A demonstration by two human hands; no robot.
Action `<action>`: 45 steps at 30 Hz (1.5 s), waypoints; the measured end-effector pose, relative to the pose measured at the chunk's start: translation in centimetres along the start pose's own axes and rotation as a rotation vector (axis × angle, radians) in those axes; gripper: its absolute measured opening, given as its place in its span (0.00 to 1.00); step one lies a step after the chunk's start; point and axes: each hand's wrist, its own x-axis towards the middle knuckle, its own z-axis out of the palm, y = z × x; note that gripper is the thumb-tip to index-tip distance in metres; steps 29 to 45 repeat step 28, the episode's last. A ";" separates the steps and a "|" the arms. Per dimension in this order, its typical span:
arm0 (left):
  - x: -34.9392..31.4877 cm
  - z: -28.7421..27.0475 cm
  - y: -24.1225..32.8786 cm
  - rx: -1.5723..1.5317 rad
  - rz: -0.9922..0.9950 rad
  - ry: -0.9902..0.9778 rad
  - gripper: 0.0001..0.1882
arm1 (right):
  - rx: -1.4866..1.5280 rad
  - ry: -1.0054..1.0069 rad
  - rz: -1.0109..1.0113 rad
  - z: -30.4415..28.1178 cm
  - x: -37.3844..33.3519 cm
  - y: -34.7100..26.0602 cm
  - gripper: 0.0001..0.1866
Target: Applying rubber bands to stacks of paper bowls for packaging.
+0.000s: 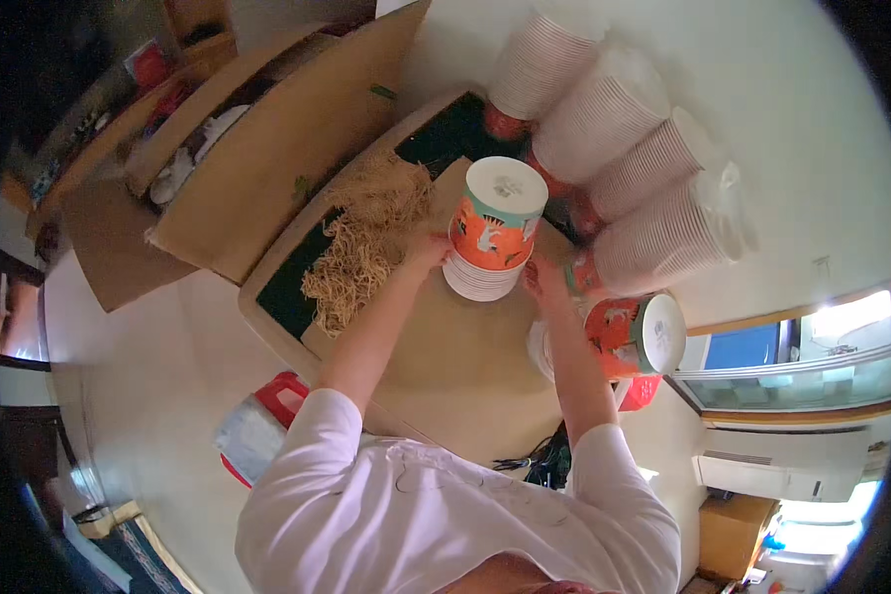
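In front of me a nested stack of paper tubs (492, 236), orange with a teal band and animal prints, stands bottom up on the brown cardboard (426, 346) covering the table. My left hand (430, 251) holds the stack's left side, low by the white rims. On the right side, my right hand (542, 277) grips it at the same height; its fingers are partly hidden. Beside my right forearm another stack of the same orange tubs (619, 332) lies on its side, its white bottom facing right.
Shredded paper filler (366, 233) is heaped left of the stack. Tall sleeves of nested white-rimmed tubs (609, 114), wrapped in plastic, lean along the far right. Large cardboard boxes (277, 148) stand at the far left. A red-and-white bag (262, 426) and dark cables (544, 460) sit lower down.
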 end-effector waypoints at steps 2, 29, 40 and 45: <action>0.2 -0.5 0.5 -0.030 -0.202 -0.066 0.04 | 0.034 -0.061 0.016 0.2 -0.5 -0.8 0.10; -21.8 -0.1 3.5 0.019 0.134 -0.462 0.25 | 0.176 -0.287 -0.528 0.7 -26.5 2.3 0.32; -21.8 -0.1 3.5 0.019 0.134 -0.462 0.25 | 0.176 -0.287 -0.528 0.7 -26.5 2.3 0.32; -21.8 -0.1 3.5 0.019 0.134 -0.462 0.25 | 0.176 -0.287 -0.528 0.7 -26.5 2.3 0.32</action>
